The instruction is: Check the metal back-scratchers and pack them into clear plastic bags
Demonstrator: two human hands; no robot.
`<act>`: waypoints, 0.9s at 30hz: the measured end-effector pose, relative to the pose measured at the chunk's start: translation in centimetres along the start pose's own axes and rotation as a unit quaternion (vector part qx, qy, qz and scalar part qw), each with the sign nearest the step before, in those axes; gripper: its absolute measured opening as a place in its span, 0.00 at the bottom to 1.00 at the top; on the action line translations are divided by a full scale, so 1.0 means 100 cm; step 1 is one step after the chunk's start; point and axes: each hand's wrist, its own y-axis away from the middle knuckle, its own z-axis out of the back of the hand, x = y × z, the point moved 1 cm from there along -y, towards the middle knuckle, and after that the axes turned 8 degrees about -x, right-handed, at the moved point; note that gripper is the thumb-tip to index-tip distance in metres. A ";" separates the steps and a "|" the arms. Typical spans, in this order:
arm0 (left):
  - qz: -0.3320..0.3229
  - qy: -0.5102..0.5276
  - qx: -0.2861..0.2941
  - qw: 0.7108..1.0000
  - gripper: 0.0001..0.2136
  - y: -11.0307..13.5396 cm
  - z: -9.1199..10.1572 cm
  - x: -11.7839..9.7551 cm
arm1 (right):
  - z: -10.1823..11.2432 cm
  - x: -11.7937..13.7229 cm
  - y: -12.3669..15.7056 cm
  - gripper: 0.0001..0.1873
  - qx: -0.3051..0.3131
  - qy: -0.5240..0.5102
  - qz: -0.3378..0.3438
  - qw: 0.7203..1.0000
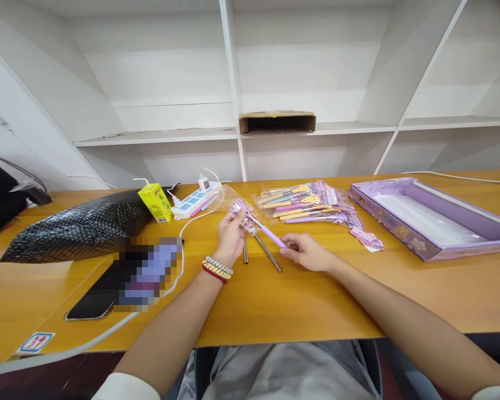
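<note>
My left hand is raised a little off the wooden table and closed around the top of a clear plastic sleeve holding purple, hand-shaped telescopic sticks. My right hand pinches the purple handle of one stick sticking out of the sleeve. Two metal rods reach down from the bundle to the tabletop between my hands. A pile of similar packaged sticks, with yellow, pink and purple handles, lies just beyond my right hand.
A purple shallow box sits at the right. A black plastic bag, a yellow drink carton, a white power strip and a phone lie at the left. White shelves with a cardboard box stand behind.
</note>
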 end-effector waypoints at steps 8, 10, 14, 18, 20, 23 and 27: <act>0.056 -0.098 0.080 0.990 0.15 0.016 -0.005 0.018 | -0.005 -0.005 0.000 0.31 -0.066 -0.095 -0.018 0.993; 0.076 -0.122 0.126 0.982 0.16 0.023 -0.008 0.021 | -0.006 -0.006 0.000 0.39 -0.076 -0.112 -0.017 0.991; 0.117 -0.130 0.206 0.963 0.18 0.029 -0.009 0.019 | -0.007 -0.007 -0.001 0.30 -0.058 -0.113 -0.018 0.992; 0.106 -0.109 0.154 0.976 0.22 0.022 -0.006 0.014 | -0.007 -0.008 -0.001 0.24 -0.027 -0.116 -0.041 0.992; 0.068 -0.096 0.077 0.990 0.17 0.017 -0.005 0.014 | -0.007 -0.007 0.000 0.24 -0.015 -0.141 -0.041 0.989; 0.051 -0.086 0.011 0.995 0.16 0.012 -0.004 0.015 | -0.006 -0.003 0.002 0.26 0.022 -0.216 -0.009 0.976; 0.067 -0.087 0.007 0.994 0.15 0.011 -0.004 0.012 | -0.006 -0.001 0.003 0.29 0.059 -0.266 -0.016 0.962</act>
